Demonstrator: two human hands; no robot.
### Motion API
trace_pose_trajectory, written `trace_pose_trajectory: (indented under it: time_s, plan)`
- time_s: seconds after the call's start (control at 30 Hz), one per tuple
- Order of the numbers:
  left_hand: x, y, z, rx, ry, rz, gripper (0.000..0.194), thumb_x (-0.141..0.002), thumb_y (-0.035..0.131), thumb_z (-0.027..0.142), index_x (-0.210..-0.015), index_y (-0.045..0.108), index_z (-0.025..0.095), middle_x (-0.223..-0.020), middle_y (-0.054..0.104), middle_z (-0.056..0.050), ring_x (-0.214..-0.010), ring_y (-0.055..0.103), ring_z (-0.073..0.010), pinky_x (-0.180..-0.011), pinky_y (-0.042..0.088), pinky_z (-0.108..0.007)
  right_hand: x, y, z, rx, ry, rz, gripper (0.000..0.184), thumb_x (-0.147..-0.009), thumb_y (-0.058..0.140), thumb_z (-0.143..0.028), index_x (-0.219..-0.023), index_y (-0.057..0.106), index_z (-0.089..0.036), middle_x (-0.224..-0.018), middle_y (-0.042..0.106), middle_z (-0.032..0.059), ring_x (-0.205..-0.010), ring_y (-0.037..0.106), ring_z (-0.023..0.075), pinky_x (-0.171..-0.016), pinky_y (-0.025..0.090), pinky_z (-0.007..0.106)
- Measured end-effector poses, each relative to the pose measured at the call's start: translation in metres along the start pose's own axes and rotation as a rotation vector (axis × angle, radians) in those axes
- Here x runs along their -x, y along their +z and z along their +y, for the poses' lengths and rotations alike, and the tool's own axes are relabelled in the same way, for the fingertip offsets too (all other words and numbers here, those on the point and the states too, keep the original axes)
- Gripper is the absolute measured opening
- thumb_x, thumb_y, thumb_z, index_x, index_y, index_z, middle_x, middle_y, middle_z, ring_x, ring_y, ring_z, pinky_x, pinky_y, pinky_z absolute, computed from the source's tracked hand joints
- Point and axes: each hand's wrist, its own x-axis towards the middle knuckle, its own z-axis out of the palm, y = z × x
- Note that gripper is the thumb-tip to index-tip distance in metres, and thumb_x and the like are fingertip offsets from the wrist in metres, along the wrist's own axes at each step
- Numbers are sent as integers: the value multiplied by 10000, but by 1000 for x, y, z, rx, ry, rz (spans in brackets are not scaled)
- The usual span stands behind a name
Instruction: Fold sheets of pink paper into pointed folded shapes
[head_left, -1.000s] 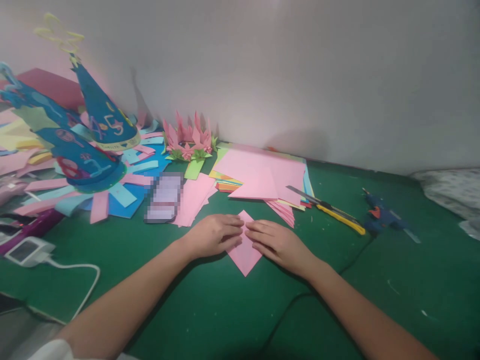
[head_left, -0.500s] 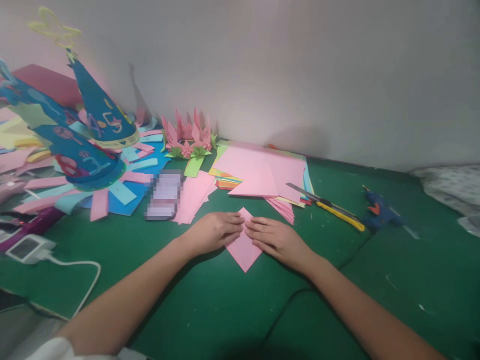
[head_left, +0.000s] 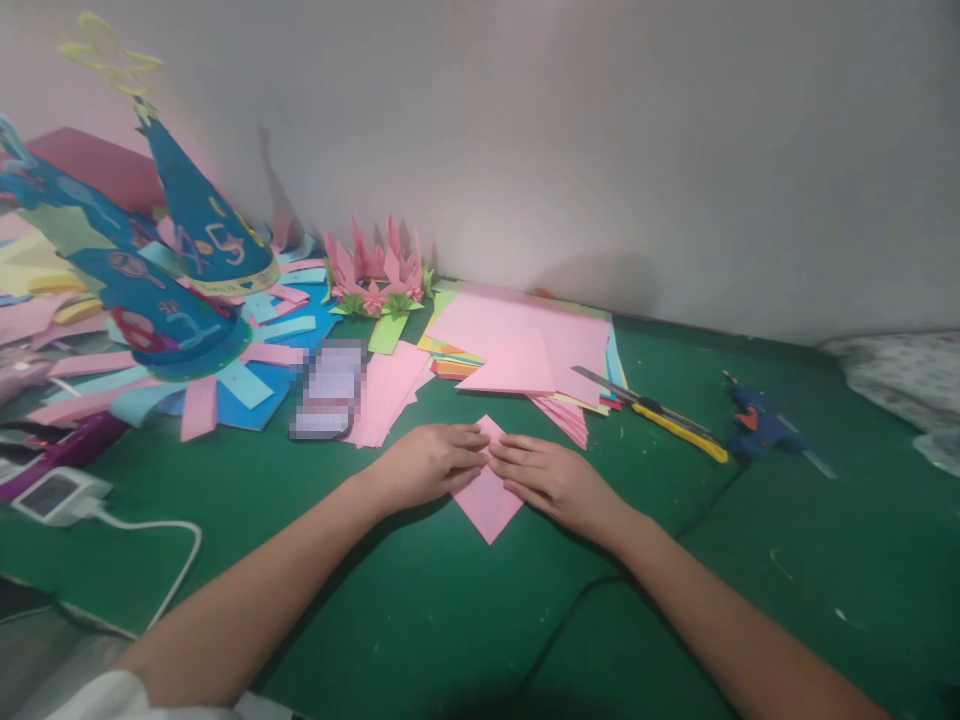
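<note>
A small pink paper square (head_left: 489,508) lies flat on the green table, turned with one corner toward me. My left hand (head_left: 431,465) rests on its left side, fingers stretched out across the edge. From the other side my right hand (head_left: 555,485) lies on the paper with its fingers flat and extended. The fingertips of both hands almost meet over the middle. Fingers cover the paper's left and right corners; its top and bottom corners show.
Behind the hands lie stacked coloured papers (head_left: 517,345) with a yellow box cutter (head_left: 679,430) at their right. A blue glue gun (head_left: 765,425) sits farther right. To the left are a phone (head_left: 328,390), a pink paper crown (head_left: 379,270), decorated cone hats (head_left: 206,225) and a white charger (head_left: 60,497).
</note>
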Motion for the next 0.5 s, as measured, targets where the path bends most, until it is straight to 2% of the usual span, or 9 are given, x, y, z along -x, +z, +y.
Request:
trace_pose_trajectory:
  time_s: [0.17, 0.27, 0.37, 0.5]
  plan:
    - [-1, -1, 1, 34, -49, -18, 223, -904, 461, 198, -909, 679, 154, -1105, 671, -96, -1058, 618, -181, -974, 460, -300, 1, 1, 0, -6, 10, 1, 273, -918, 482, -185, -1145, 629, -151, -1175, 651, 72, -1149, 558, 200, -995, 475, 365]
    - [0, 0, 3, 69, -144, 5, 160, -862, 506, 180, -931, 650, 164, -1072, 681, -72, -1035, 623, -178, -946, 472, -297, 0, 0, -2, 2, 47, -19, 259, -919, 481, -203, -1126, 634, -174, -1189, 643, 71, -1147, 558, 200, -986, 476, 370]
    - [0, 0, 4, 88, -232, 4, 182, -823, 539, 166, -993, 602, 171, -1076, 667, -61, -1020, 618, -186, -894, 492, -302, -3, -1, -4, 20, 56, -44, 284, -922, 473, -224, -1170, 602, -173, -1204, 631, 79, -1143, 555, 206, -982, 471, 385]
    - [-2, -1, 5, 119, -235, 5, 149, -820, 551, 178, -962, 597, 166, -1068, 656, -68, -1012, 605, -189, -887, 484, -309, -6, -1, -7, 48, 50, -51, 300, -924, 461, -259, -1181, 591, -173, -1190, 625, 96, -1112, 563, 220, -957, 480, 405]
